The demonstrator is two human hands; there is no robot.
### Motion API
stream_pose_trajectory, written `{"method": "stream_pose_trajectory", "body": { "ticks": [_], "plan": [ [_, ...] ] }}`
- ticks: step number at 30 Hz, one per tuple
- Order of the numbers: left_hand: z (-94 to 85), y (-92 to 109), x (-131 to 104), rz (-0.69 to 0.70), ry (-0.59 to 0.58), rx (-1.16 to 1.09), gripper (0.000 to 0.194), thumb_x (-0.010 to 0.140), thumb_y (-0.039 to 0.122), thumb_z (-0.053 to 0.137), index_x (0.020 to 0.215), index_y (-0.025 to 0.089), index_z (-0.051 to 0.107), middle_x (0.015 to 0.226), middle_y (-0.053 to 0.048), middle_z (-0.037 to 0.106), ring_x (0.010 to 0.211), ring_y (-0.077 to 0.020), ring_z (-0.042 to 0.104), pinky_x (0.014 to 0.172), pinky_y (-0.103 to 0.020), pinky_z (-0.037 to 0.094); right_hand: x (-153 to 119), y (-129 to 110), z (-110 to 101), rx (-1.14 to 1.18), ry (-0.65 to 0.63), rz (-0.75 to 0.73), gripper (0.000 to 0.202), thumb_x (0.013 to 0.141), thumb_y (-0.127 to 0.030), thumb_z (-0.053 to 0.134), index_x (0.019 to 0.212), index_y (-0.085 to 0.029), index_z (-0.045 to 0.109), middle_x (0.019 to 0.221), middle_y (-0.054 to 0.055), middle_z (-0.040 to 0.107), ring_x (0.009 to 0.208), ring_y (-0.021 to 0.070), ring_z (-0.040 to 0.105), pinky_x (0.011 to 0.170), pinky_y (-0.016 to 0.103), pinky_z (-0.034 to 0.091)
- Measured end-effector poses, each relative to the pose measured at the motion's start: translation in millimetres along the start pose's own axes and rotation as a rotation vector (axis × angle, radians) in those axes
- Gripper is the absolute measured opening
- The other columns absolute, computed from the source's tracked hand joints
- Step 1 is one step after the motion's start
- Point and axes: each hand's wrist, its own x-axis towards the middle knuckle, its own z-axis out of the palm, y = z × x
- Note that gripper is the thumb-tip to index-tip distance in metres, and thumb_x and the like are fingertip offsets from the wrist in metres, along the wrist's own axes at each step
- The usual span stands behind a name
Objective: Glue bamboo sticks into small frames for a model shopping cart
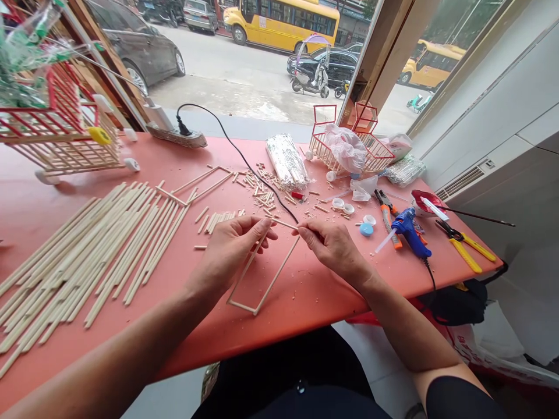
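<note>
A short stick is pinched near its ends by the fingers of the left hand and right hand, across the upper end of a slender wooden frame. For a true joint, the stick should be kept square to both long sides and light pressure applied. The frame is held above the near part of the desk; its long axis is slanted, with the closed end directed toward the wearer and slightly left. Contact between that end and the desk cannot be confirmed.

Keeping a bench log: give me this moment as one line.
left hand: holds frame | right hand: holds short stick at frame's top | glue gun: on table
</note>
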Motion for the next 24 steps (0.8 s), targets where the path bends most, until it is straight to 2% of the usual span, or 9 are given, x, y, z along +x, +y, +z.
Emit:
{"method": "stream_pose_trajectory", "body": {
  "ticks": [8,19,24],
  "plan": [
    [-3.9,7.2,0.9,0.003,0.005,0.01,0.046,0.073,0.062,0.081,0.071,0.017,0.076,0.075,-0.006,0.073,0.062,-0.0136,0.057,0.063,-0.028,0.046,-0.9,0.7,4.9,-0.006,0.054,-0.062,0.026,0.103,-0.025,0.057,0.095,-0.013,0.078,0.063,-0.003,0.055,0.056,0.0087,0.043,0.059,0.023,0.035],
    [-4.0,8.2,-0.4,0.067,0.002,0.024,0.029,0.075,0.044,0.082,0.068,0.017,0.075,0.069,-0.005,0.072,0.063,-0.0138,0.055,0.063,-0.028,0.044,-1.4,-2.1,7.1,0.009,0.024,-0.053,0.026,0.103,-0.027,0.056,0.093,-0.015,0.076,0.064,-0.003,0.056,0.058,0.0093,0.049,0.06,0.022,0.037],
    [-5.5,7.4,0.3,0.072,0.0,0.026,0.029,0.074,0.045,0.082,0.067,0.017,0.075,0.07,-0.006,0.072,0.062,-0.0142,0.055,0.064,-0.028,0.045,-1.8,-3.5,6.5,0.005,0.005,-0.018,0.026,0.103,-0.029,0.056,0.092,-0.016,0.075,0.065,-0.002,0.059,0.061,0.0106,0.053,0.062,0.022,0.04]
  ]
}}
